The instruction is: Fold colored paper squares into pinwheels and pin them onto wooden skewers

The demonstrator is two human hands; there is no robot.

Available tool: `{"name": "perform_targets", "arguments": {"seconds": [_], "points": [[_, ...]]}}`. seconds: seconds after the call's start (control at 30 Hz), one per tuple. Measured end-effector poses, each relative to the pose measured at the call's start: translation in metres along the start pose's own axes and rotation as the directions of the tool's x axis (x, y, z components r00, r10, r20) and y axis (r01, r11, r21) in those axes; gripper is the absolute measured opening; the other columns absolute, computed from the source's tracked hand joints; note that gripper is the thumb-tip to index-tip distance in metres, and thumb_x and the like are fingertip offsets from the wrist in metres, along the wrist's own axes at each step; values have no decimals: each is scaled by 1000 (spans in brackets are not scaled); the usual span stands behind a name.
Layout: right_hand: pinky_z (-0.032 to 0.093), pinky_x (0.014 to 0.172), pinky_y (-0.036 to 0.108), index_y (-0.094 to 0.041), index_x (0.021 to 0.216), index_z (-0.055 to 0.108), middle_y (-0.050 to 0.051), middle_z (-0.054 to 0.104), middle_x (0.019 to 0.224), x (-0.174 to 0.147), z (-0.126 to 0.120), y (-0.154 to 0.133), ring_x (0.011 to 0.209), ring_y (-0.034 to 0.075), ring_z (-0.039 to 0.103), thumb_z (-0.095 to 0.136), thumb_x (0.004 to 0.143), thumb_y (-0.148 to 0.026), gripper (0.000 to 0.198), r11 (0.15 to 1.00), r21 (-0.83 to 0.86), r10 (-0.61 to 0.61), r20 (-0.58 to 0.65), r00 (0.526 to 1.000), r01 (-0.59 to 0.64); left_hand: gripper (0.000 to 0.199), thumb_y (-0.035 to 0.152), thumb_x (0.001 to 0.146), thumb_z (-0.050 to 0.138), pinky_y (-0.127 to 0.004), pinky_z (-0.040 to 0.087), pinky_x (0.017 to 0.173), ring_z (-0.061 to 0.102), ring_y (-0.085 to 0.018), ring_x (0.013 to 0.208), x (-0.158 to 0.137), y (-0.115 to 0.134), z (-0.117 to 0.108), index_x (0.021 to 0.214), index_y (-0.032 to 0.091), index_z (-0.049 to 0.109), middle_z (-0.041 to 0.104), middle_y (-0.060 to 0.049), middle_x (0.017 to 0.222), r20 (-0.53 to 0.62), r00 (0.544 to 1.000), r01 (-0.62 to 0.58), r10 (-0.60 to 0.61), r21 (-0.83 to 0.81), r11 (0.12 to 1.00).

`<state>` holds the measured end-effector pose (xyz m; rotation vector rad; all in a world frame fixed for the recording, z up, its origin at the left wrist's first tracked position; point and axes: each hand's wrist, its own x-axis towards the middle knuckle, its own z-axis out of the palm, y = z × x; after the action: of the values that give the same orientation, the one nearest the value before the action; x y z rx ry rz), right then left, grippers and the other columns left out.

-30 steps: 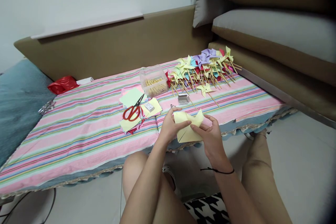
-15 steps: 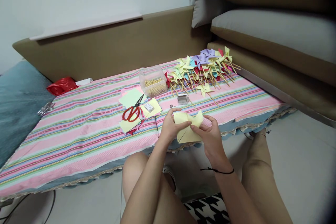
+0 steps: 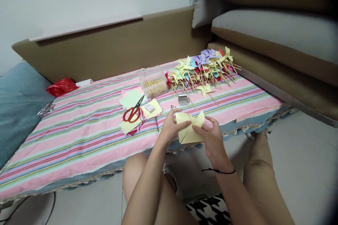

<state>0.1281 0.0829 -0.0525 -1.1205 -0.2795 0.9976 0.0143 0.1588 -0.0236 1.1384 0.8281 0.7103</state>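
A pale yellow square of paper (image 3: 188, 136), slit from its corners, is held between both hands over the front edge of the striped cloth (image 3: 87, 130). My left hand (image 3: 171, 124) grips its left side, thumb pressed on the front. From the right, my right hand (image 3: 211, 134) pinches the sheet, its thumb near the middle; the upper right corner bends up beside those fingers. My other fingertips behind the paper are hidden. Just beyond lie a small grey open box (image 3: 183, 99), a few tiny metal pieces (image 3: 173, 107) and a finished yellow pinwheel (image 3: 205, 90) on a stick.
Many coloured pinwheels (image 3: 202, 65) are heaped at the back right. A clear plastic box (image 3: 154, 81) of short sticks stands beside them. Red-handled scissors (image 3: 133, 110) lie on coloured paper sheets (image 3: 129, 99), near a small white box (image 3: 149, 108). Stacked cushions (image 3: 264, 35) rise at right.
The hands stay nearly in place on the yellow paper. My right thumb sits slightly farther from the left thumb, and the view has shifted a little.
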Motion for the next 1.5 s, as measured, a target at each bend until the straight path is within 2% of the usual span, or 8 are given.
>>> {"name": "perform_targets", "arguments": {"seconds": [0.2, 0.47, 0.8, 1.03, 1.17, 1.3, 1.4, 1.5], "points": [[53, 57, 32, -21, 112, 39, 2, 73, 71, -3, 1, -1, 58, 19, 66, 87, 48, -29, 80, 1000, -19, -20, 23, 1000, 20, 65, 23, 54, 82, -25, 47, 61, 62, -15, 66, 3, -5, -1, 109, 20, 48, 64, 1, 75, -48, 997, -50, 55, 109, 993], [54, 61, 33, -23, 117, 38, 4, 75, 79, -5, -3, -7, 68, 22, 69, 87, 51, -31, 83, 999, -28, -39, 90, 995, 42, 66, 21, 49, 84, -24, 46, 56, 60, -13, 58, 3, -7, -2, 102, 20, 45, 64, 3, 69, -45, 998, -37, 39, 49, 998], [56, 59, 32, -21, 114, 41, 2, 74, 74, 1, -7, -5, 64, 20, 68, 88, 45, -28, 84, 1000, 2, 28, -32, 999, -28, 54, 29, 59, 81, -26, 49, 60, 63, -14, 64, -1, 3, -1, 101, 19, 49, 68, -1, 74, -13, 1000, -10, 10, -13, 1000], [56, 59, 32, -23, 110, 42, 0, 73, 76, 4, -8, -2, 65, 20, 69, 88, 45, -28, 80, 1000, 24, 22, -66, 998, -20, 42, 21, 58, 78, -20, 44, 57, 56, -8, 57, 5, 1, -5, 91, 18, 52, 61, 3, 68, -198, 942, -247, 270, 133, 960], [56, 58, 31, -23, 109, 42, 0, 73, 76, 4, -6, -1, 65, 19, 69, 88, 45, -27, 79, 998, 47, 35, -74, 997, -31, 35, 20, 65, 74, -21, 45, 57, 59, -10, 61, 2, 2, -2, 93, 21, 54, 64, 1, 71, -130, 903, -363, 409, 276, 890], [55, 58, 29, -23, 110, 41, 0, 73, 76, 4, -5, -2, 66, 19, 69, 88, 44, -28, 81, 997, 63, 43, -98, 994, -36, 29, 23, 68, 74, -27, 50, 69, 65, -15, 74, -2, 4, 0, 93, 22, 58, 68, -1, 75, 3, 880, -443, 474, 363, 820], [55, 58, 29, -23, 110, 40, 0, 72, 75, 4, -6, -4, 66, 19, 69, 88, 44, -28, 81, 997, 65, 44, -99, 994, -37, 26, 26, 71, 73, -30, 50, 77, 67, -16, 79, -2, 3, 2, 92, 20, 59, 70, -3, 81, 65, 887, -451, 456, 325, 831], [55, 57, 28, -24, 108, 41, -1, 72, 73, 3, -6, -7, 64, 19, 69, 87, 46, -27, 78, 997, 68, 31, -98, 995, -25, 26, 25, 72, 73, -30, 51, 76, 67, -16, 78, 0, 1, 2, 91, 19, 58, 70, -3, 79, 45, 913, -405, 406, 233, 884]]}}
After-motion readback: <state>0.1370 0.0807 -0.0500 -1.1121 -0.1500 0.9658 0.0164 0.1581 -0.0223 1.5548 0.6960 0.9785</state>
